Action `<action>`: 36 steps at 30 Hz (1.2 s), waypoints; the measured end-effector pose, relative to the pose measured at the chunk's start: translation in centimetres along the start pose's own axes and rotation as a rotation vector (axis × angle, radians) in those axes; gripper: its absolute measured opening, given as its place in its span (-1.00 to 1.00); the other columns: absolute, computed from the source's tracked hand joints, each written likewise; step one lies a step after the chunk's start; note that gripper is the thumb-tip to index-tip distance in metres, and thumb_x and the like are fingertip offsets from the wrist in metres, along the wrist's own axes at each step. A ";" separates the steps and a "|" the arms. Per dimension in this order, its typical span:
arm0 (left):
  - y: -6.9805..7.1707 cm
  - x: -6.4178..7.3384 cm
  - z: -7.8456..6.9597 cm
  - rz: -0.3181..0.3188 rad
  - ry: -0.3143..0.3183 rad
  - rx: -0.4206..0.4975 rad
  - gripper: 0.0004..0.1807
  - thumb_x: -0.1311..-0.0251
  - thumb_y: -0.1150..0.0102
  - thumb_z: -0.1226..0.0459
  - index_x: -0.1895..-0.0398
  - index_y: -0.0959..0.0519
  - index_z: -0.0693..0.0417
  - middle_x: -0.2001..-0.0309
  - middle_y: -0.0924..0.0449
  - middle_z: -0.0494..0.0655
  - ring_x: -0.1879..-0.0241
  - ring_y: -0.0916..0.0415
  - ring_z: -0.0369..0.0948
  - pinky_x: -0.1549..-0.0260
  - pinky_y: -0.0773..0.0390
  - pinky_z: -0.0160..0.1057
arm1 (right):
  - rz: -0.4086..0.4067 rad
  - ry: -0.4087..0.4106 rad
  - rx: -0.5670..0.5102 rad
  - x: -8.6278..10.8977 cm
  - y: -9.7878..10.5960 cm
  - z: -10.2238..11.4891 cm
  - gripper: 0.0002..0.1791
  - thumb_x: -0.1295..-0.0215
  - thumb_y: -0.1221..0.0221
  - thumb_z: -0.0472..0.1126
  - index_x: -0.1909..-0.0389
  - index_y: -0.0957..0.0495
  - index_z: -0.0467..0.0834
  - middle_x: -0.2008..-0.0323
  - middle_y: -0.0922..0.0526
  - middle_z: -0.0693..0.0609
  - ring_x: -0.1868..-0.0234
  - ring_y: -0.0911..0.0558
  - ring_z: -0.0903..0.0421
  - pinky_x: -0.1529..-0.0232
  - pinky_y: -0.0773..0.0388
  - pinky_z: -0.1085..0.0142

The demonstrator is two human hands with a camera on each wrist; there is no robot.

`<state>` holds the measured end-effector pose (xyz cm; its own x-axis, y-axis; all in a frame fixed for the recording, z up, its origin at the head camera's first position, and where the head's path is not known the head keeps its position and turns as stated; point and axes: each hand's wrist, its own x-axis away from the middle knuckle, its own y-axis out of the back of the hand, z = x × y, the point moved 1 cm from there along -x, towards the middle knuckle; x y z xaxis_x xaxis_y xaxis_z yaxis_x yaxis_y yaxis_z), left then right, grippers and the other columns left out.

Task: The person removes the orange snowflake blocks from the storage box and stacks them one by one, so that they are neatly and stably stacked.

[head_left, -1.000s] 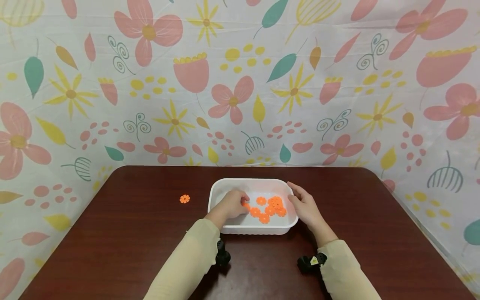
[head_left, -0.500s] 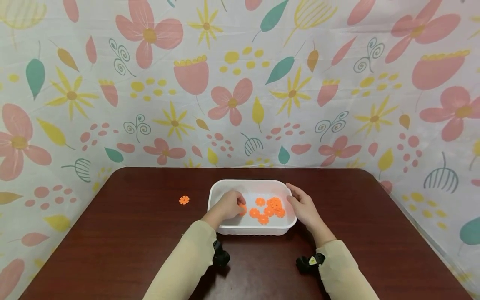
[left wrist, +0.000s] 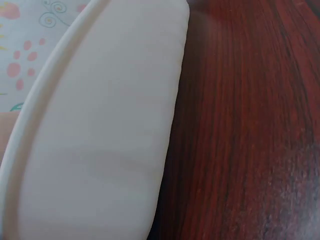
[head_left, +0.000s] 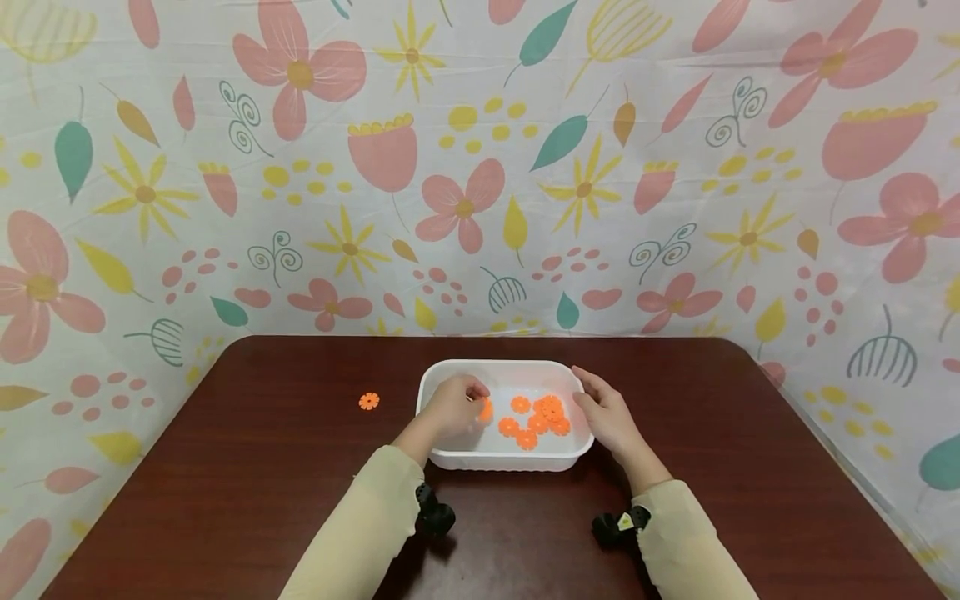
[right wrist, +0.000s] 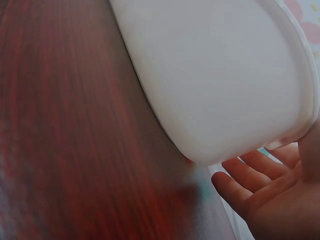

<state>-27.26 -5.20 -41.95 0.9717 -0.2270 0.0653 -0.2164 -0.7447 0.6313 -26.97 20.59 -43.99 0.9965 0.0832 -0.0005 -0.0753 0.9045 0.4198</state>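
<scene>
In the head view, my left hand point(head_left: 452, 406) reaches over the near left side of a white plastic tray point(head_left: 504, 460) and pinches an orange notched disc point(head_left: 486, 409) at its fingertips. My right hand point(head_left: 611, 419) holds the tray's right end, thumb over the rim and the other fingers along the outside. Several more orange discs point(head_left: 527, 439) lie in the tray's right half, some overlapping. The right wrist view shows the fingers point(right wrist: 260, 170) beyond the tray's outer wall point(right wrist: 215, 75). Only the tray's side point(left wrist: 100, 120) fills most of the left wrist view; the left fingers are hidden there.
One loose orange disc point(head_left: 369, 401) lies on the dark red-brown table point(head_left: 262, 467), left of the tray. A flower-patterned cloth point(head_left: 465, 125) hangs behind the table's far edge. Each wrist carries a black camera.
My left hand has drawn back to the left inside the tray, bringing the orange disc away from the others. The right hand stays at the tray's end.
</scene>
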 end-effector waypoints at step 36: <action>3.3 2.3 0.0 -0.150 -0.006 0.399 -0.82 -0.20 -0.16 0.38 0.14 -0.59 0.19 0.23 -0.60 0.06 0.35 -0.55 -0.21 0.34 -0.65 -0.24 | 0.007 -0.005 -0.012 0.0 0.1 0.0 -0.47 -0.44 0.11 -0.21 -0.41 -0.16 -0.13 -0.37 -0.25 -0.22 -0.38 -0.27 -0.12 -0.28 -0.32 -0.02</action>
<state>-25.71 -8.19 -39.66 0.9949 -0.1002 -0.0101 -0.0932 -0.9540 0.2848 -26.93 20.69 -44.00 0.9962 0.0873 0.0069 -0.0825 0.9087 0.4092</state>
